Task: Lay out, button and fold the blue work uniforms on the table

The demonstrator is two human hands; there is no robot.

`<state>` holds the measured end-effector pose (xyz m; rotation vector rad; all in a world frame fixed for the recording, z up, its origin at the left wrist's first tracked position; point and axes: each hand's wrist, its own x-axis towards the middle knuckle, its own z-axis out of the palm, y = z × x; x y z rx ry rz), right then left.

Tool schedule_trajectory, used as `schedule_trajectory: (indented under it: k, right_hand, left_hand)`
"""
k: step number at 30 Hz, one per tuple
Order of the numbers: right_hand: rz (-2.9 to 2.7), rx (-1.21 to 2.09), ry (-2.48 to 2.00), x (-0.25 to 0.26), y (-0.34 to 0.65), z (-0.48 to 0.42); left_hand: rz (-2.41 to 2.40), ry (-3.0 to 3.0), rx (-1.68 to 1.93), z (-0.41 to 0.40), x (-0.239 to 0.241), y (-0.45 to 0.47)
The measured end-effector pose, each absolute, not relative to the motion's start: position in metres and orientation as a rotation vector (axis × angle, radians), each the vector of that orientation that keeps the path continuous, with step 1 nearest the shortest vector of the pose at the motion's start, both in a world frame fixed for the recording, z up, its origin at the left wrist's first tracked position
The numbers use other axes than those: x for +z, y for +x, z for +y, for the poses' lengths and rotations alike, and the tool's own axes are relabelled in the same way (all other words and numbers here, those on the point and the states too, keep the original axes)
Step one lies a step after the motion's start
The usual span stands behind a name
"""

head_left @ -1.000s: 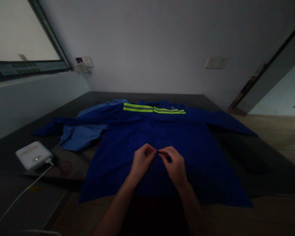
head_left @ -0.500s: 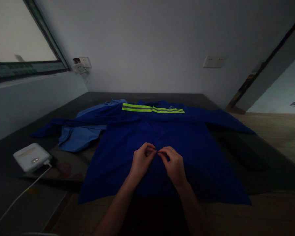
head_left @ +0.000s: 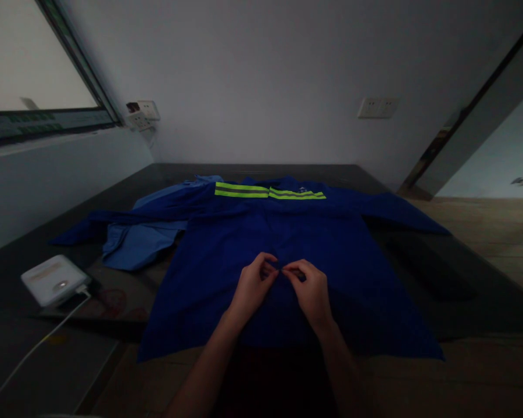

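Observation:
A dark blue work jacket (head_left: 226, 255) lies spread front up, its sleeves out to both sides and its lower edge hanging over the near side of the table. Yellow-green reflective bands (head_left: 242, 190) cross its chest. Over the middle of its front, my left hand (head_left: 253, 284) pinches the jacket's front edge between thumb and fingers. Close beside it, fingertips almost meeting, my right hand (head_left: 309, 290) pinches the same edge. Whether a button sits between the fingertips is too small and dark to make out.
A light blue garment (head_left: 142, 244) lies partly under the jacket's left-hand sleeve. On the left stands a white box-shaped device (head_left: 54, 280) with a white cable (head_left: 35, 348). A dark flat object (head_left: 431, 270) rests on the dark table (head_left: 497, 296) at right. Wall sockets (head_left: 378, 108) are behind.
Both hands stay at the same spot on the jacket front, with only slight finger movement; the right hand has turned a little. The view has shifted slightly.

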<state>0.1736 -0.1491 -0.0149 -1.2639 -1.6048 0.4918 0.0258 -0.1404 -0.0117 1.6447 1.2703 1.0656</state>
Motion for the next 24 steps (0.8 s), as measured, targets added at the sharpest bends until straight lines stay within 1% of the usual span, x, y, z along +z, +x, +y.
schedule_trajectory:
  k: [11, 24]
  right_hand:
    - [-1.372, 0.871, -1.300, -0.0152, 0.1734, -0.1459]
    - [-1.320, 0.952, -1.257, -0.0104, 0.1753, -0.1477]
  left_hand:
    - [1.320, 1.714, 1.034, -0.1430, -0.0088, 0.0277]
    - [1.232, 1.650, 1.047, -0.1397, -0.0152, 0.0250]
